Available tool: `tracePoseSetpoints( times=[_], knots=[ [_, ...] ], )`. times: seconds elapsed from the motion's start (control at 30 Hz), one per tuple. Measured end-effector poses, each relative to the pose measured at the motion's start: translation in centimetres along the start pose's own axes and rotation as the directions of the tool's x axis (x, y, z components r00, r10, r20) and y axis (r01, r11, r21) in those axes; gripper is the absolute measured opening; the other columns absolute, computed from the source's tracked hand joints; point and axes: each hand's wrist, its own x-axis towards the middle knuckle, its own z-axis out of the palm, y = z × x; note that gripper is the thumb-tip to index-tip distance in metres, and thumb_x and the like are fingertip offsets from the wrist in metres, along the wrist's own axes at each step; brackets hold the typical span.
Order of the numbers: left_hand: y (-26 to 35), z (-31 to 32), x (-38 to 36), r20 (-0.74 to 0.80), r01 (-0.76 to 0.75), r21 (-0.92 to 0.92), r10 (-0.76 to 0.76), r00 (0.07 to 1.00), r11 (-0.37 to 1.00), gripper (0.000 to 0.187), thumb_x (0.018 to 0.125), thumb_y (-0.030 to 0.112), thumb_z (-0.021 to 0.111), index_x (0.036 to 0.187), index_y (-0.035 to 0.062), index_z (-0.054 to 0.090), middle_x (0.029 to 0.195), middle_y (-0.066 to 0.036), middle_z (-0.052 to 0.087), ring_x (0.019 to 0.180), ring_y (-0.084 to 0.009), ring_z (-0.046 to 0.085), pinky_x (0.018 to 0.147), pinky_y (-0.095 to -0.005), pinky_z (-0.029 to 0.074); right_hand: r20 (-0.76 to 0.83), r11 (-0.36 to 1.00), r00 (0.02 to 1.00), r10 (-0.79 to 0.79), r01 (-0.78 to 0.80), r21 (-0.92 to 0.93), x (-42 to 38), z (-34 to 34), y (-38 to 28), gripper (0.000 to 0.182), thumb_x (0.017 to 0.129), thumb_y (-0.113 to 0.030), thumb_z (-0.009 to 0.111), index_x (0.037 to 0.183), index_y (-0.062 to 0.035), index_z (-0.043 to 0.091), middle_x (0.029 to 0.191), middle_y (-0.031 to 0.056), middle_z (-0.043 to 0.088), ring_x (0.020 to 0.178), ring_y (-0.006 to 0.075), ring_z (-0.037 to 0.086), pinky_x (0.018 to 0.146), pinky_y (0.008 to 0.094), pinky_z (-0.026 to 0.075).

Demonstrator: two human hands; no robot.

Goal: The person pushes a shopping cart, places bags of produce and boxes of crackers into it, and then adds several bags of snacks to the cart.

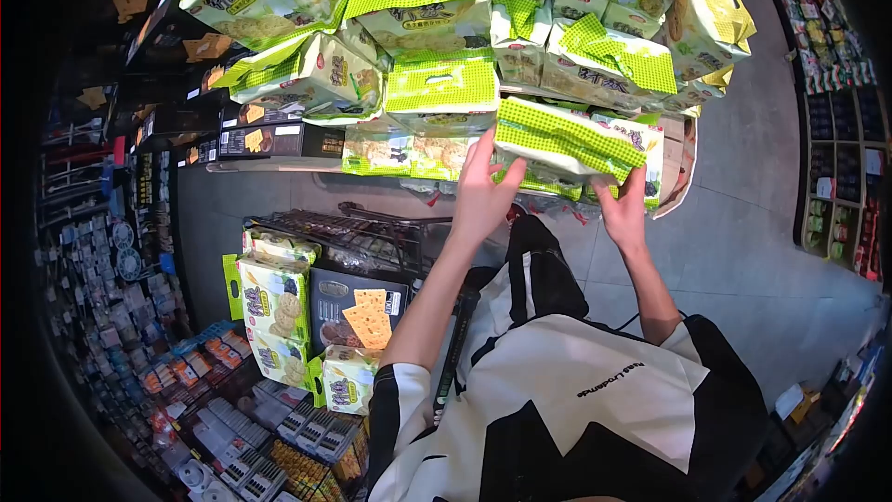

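Note:
A green-and-white biscuit bag [569, 138] lies between my hands at the front edge of the display stack. My left hand [481, 188] grips its left end, with the thumb along the near side and the fingers partly hidden at the corner. At the right end, my right hand [623, 212] closes on the lower corner with thumb and fingers. Matching biscuit bags [441, 84] with green checked tops and carry slots are piled right behind it. More bags [376, 151] form a lower row to the left of my left hand.
A metal shopping cart [348, 234] stands at my left. Close by are stacked biscuit bags [275, 302] and a black cracker box [358, 309]. Black boxes [279, 139] sit left of the pile. Stocked shelves [841, 158] line the right side, across grey floor [734, 223].

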Motion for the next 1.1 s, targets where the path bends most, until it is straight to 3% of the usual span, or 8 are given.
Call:
tracePoseSetpoints(
  times=[0.23, 0.4, 0.5, 0.63, 0.67, 0.77, 0.93, 1.1],
  knots=[
    [-1.1, 1.6, 3.5, -0.036, 0.053, -0.061, -0.055, 0.998, 0.997, 0.077, 0.096, 0.006, 0.070, 0.162, 0.0034, 0.030, 0.148, -0.023, 0.047, 0.133, -0.0274, 0.055, 0.108, -0.0386, 0.051, -0.060, 0.997, 0.996, -0.072, 0.074, 0.033, 4.9, 2.4, 2.9, 0.073, 0.097, 0.001, 0.065, 0.159, 0.0005, 0.027, 0.153, 0.0190, 0.044, 0.141, 0.0254, 0.047, 0.118, 0.0393, 0.039],
    [4.4, 0.9, 1.1, 0.017, 0.149, -0.014, -0.148, 0.989, 0.989, 0.081, 0.096, 0.010, 0.070, 0.163, -0.0003, 0.024, 0.157, -0.030, 0.040, 0.141, -0.0363, 0.048, 0.115, -0.0456, 0.043, -0.176, 0.990, 0.979, 0.107, -0.121, -0.072, 5.9, 3.6, 5.5, 0.092, 0.094, -0.016, 0.078, 0.162, 0.0036, 0.019, 0.160, 0.0272, 0.034, 0.147, 0.0340, 0.038, 0.123, 0.0441, 0.030],
    [2.6, 1.2, 0.2, 0.032, -0.308, 0.378, 0.320, 0.947, 0.873, 0.077, 0.096, 0.009, 0.070, 0.161, -0.0005, 0.029, 0.156, -0.030, 0.040, 0.141, -0.0446, 0.045, 0.115, -0.0481, 0.041, -0.207, 0.988, 0.966, 0.152, -0.155, 0.000, 5.5, 3.7, 3.4, 0.095, 0.092, -0.016, 0.080, 0.162, 0.0045, 0.018, 0.161, 0.0271, 0.033, 0.149, 0.0342, 0.035, 0.124, 0.0442, 0.029],
    [4.3, 1.0, 1.1, 0.146, -0.393, 0.593, 0.386, 0.911, 0.703, 0.071, 0.093, 0.007, 0.068, 0.158, 0.0003, 0.040, 0.160, -0.030, 0.036, 0.148, -0.0474, 0.035, 0.121, -0.0541, 0.032, -0.245, 0.966, 0.955, -0.167, 0.108, -0.235, 5.0, 2.7, 1.3, 0.088, 0.092, -0.015, 0.080, 0.159, 0.0002, 0.025, 0.156, 0.0243, 0.039, 0.145, 0.0352, 0.040, 0.122, 0.0457, 0.031],
    [4.6, 1.0, 1.5, 0.173, -0.399, 0.613, 0.377, 0.910, 0.682, 0.072, 0.092, 0.007, 0.068, 0.158, 0.0007, 0.040, 0.161, -0.029, 0.035, 0.150, -0.0472, 0.034, 0.121, -0.0548, 0.030, -0.273, 0.896, 0.885, -0.378, 0.276, -0.347, 5.0, 2.5, 1.4, 0.072, 0.090, -0.012, 0.079, 0.150, -0.0018, 0.042, 0.150, 0.0214, 0.044, 0.139, 0.0350, 0.045, 0.120, 0.0475, 0.034],
    [4.7, 1.2, 2.9, 0.252, -0.438, 0.663, 0.369, 0.894, 0.607, 0.076, 0.090, 0.009, 0.068, 0.159, 0.0022, 0.040, 0.164, -0.027, 0.033, 0.152, -0.0463, 0.031, 0.123, -0.0563, 0.028, -0.075, 0.684, 0.777, -0.625, 0.499, -0.532, 5.6, 1.5, -0.9, 0.054, 0.086, -0.011, 0.081, 0.135, -0.0040, 0.059, 0.146, 0.0174, 0.048, 0.135, 0.0352, 0.047, 0.117, 0.0501, 0.035],
    [3.7, 1.4, 4.8, 0.311, -0.506, 0.704, 0.424, 0.850, 0.498, 0.078, 0.087, 0.011, 0.070, 0.160, 0.0046, 0.041, 0.165, -0.022, 0.036, 0.153, -0.0423, 0.033, 0.124, -0.0571, 0.028, 0.133, 0.573, 0.887, -0.443, 0.394, -0.719, 6.9, 2.2, -3.2, 0.054, 0.093, -0.021, 0.074, 0.145, -0.0098, 0.060, 0.151, 0.0119, 0.052, 0.148, 0.0319, 0.040, 0.125, 0.0545, 0.017],
    [2.4, 1.3, 5.4, 0.332, -0.514, 0.735, 0.426, 0.841, 0.441, 0.081, 0.085, 0.015, 0.074, 0.159, 0.0051, 0.042, 0.164, -0.021, 0.040, 0.152, -0.0385, 0.037, 0.125, -0.0550, 0.028, 0.166, 0.536, 0.920, -0.354, 0.345, -0.770, 7.4, 2.2, -2.5, 0.062, 0.095, -0.030, 0.073, 0.150, -0.0073, 0.054, 0.156, 0.0127, 0.050, 0.149, 0.0335, 0.041, 0.125, 0.0580, 0.014]
  ],
)
